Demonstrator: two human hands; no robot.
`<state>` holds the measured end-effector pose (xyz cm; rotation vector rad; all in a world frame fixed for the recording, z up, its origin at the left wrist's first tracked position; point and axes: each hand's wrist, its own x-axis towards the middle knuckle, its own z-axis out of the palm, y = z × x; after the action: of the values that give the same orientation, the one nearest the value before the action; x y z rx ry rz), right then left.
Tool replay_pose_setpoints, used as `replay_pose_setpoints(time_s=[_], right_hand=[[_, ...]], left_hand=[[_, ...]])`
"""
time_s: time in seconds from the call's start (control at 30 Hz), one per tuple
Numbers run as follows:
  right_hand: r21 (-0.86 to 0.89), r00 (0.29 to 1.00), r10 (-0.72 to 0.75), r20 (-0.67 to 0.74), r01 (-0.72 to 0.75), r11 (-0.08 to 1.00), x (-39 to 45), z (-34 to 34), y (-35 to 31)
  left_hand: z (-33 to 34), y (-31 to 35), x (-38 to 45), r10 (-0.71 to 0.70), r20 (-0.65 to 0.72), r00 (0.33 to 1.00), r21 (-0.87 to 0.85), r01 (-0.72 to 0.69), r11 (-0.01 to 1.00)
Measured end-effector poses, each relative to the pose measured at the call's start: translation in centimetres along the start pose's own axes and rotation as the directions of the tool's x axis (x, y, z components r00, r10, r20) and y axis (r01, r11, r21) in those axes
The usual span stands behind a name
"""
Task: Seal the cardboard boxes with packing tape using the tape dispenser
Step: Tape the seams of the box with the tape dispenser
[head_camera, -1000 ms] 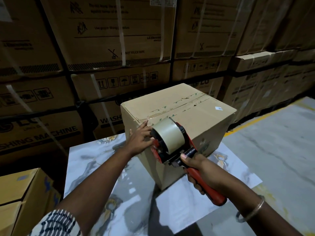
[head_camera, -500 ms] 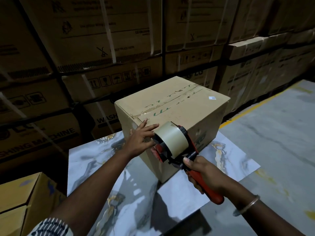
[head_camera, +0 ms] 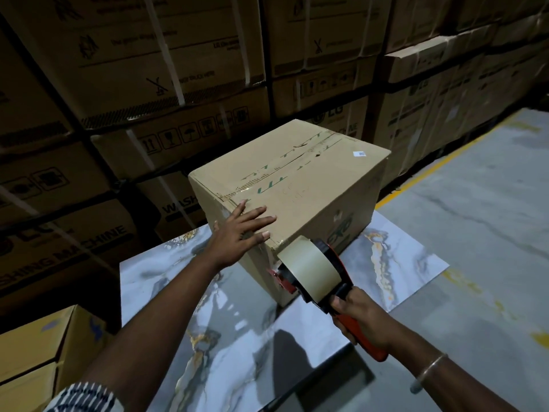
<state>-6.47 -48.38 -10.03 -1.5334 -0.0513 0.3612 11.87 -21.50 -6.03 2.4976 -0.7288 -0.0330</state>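
A brown cardboard box (head_camera: 309,185) stands on a marble-patterned table (head_camera: 166,281), its top flaps closed along a centre seam. My left hand (head_camera: 240,230) lies flat with straight fingers on the box's near top corner. My right hand (head_camera: 359,319) grips the red handle of a tape dispenser (head_camera: 312,272) that carries a beige tape roll. The dispenser's front end sits against the box's near vertical edge, just below the top corner.
Tall stacks of strapped washing-machine cartons (head_camera: 178,84) form a wall behind the table. A smaller yellow-brown box (head_camera: 38,352) sits low at the left. Grey concrete floor (head_camera: 475,233) with a yellow line lies to the right.
My left hand moved from beside the dispenser up onto the box's top corner. The dispenser dropped lower along the box's near edge.
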Motion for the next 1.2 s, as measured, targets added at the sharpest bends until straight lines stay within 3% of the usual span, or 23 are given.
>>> replay_pose_setpoints(time_s=[0.1,0.23,0.27,0.37,0.43,0.5,0.93,1.2], right_hand=[[0.058,1.0,0.008,-0.002,-0.008,0.998,-0.2,-0.1,1.7],[0.122,1.0,0.001,0.014,-0.003,0.992,-0.2,-0.4,2.9],[0.132,1.0,0.002,0.017,-0.004,0.991,0.0,-0.6,3.0],[0.115,1.0,0.01,0.002,-0.01,0.993,0.4,-0.8,3.5],[0.13,1.0,0.015,-0.001,-0.014,0.991,0.5,-0.7,3.9],[0.16,1.0,0.019,0.003,-0.02,0.987,0.5,-0.5,4.1],[0.203,1.0,0.002,0.02,-0.007,0.979,0.1,-0.6,4.2],[0.231,1.0,0.0,0.01,-0.003,0.973,1.0,-0.2,4.5]], left_hand=[[-0.6,0.3,0.1,-0.026,0.072,0.997,0.068,0.021,0.997],[-0.9,1.8,0.0,-0.062,0.057,0.996,0.044,0.059,0.997],[-0.9,2.3,-0.1,-0.032,0.015,0.999,0.035,0.032,0.999],[0.1,3.8,0.7,0.251,-0.065,0.966,0.009,-0.251,0.968],[1.1,4.3,1.9,0.325,0.039,0.945,0.002,-0.326,0.945],[1.6,4.5,3.0,0.348,0.144,0.927,0.1,-0.363,0.926],[0.5,5.2,4.4,0.246,0.429,0.869,0.313,-0.398,0.862],[-0.1,5.9,4.2,0.225,0.469,0.854,0.258,-0.376,0.89]])
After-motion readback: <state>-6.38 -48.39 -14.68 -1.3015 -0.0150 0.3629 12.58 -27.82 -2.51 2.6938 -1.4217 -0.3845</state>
